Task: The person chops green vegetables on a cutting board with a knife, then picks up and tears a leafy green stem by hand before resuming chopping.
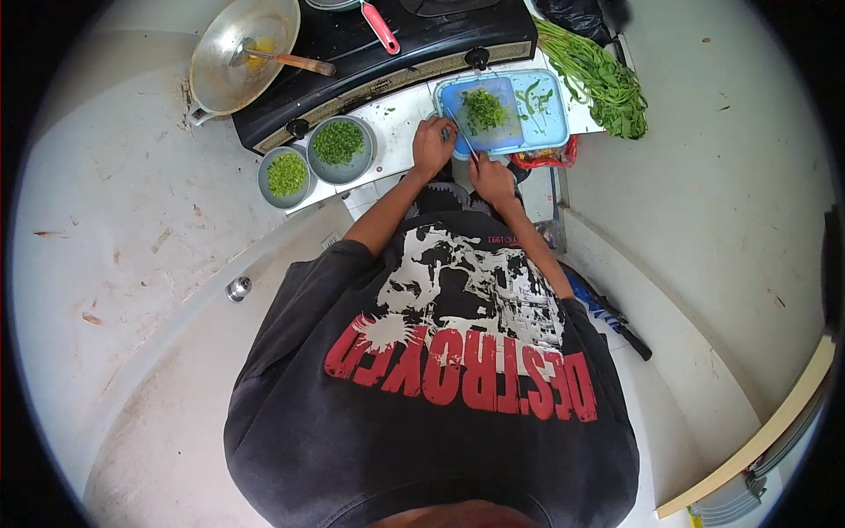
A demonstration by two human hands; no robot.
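My right hand (493,180) is closed around the handle of a knife (468,136), whose thin blade points up and left across a blue cutting board (509,134). A heap of finely chopped greens (484,111) lies on the board, right of the blade. My left hand (434,146) is at the board's left edge, beside the blade, its fingers curled in. A little green shows by its fingertips, but what they grip is too small to make out. The board rests in a light-blue tray (557,128) with loose leaf pieces (533,99) on its right side.
Two grey bowls of chopped greens, the larger bowl (370,145) and the smaller bowl (264,189), stand left. Behind is a black gas stove (352,66) with a wok (207,75) and wooden-handled spatula (304,63). Leafy stalks (607,84) lie right, a red plastic bag (563,157) below the tray.
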